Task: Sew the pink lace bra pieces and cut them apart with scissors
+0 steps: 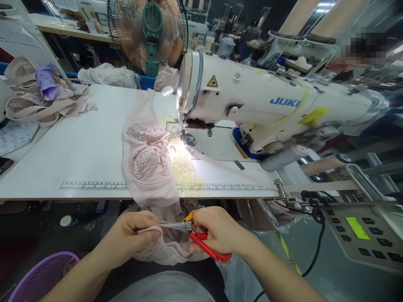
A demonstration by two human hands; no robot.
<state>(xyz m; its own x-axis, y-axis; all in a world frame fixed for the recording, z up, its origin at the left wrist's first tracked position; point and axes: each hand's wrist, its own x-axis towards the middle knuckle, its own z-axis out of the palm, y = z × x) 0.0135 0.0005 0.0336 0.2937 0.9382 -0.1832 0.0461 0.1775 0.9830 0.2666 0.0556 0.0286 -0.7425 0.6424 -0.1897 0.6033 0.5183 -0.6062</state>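
Observation:
My right hand point(217, 230) grips a pair of scissors point(209, 248) with red and orange handles. Their blades point left, toward the fabric edge pinched between the fingers and thumb of my left hand point(138, 233). That edge belongs to a pale pink lace bra point(151, 161). Part of the bra lies on the white table, its cups under the sewing machine's light. The rest hangs over the front edge and down to my lap. Whether the blades are open around the fabric is hard to make out.
A white sewing machine point(239, 92) stands on the table point(88, 142), with a ruler strip point(94, 185) along its front. Bra pieces point(47, 94) lie at the left. Behind are a fan point(151, 33) and lace point(108, 76). A control panel point(362, 230) sits at right, a purple basket point(47, 272) below left.

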